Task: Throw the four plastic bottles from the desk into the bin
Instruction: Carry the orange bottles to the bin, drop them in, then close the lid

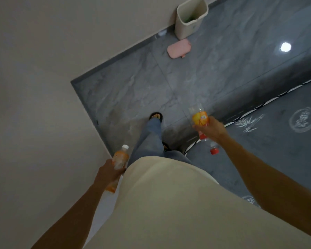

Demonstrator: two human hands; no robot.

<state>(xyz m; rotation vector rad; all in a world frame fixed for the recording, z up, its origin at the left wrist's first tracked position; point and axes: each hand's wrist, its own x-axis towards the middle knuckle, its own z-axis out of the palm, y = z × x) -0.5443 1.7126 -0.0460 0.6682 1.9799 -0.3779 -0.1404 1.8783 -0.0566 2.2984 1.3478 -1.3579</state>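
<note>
Clear plastic, orange labels. Left hand wrapped around a white-capped bottle, cap pointing up and ahead; a second orange-labelled bottle half hidden beneath the same fist. Right hand clamped around two bottles: orange-label bottle jutting forward, red-capped bottle pointing back down. Far ahead of both grips, cream bin upright against the wall, open-topped. Pink lid flat on grey tiles just before the bin.
</note>
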